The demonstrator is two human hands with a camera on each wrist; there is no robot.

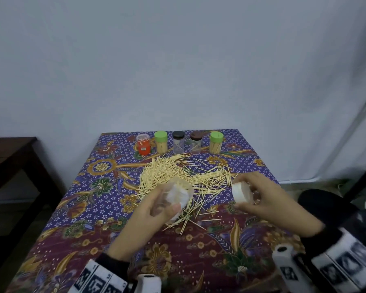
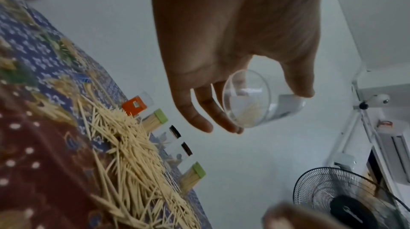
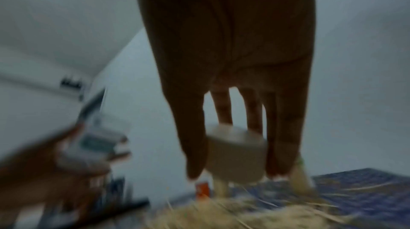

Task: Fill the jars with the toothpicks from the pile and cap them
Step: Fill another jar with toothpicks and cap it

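My left hand grips a clear jar with a white label, held tilted above the toothpick pile, its mouth facing away from me. Toothpicks show inside the jar in the left wrist view, where my left hand curls its fingers and thumb round it. My right hand pinches a white cap to the right of the jar, apart from it. The right wrist view is blurred; the cap sits between thumb and fingers of my right hand.
Five capped jars line the far table edge: an orange one, two green-capped, a black-capped, a brown-capped. Patterned cloth covers the table. A dark side table stands left, a fan right.
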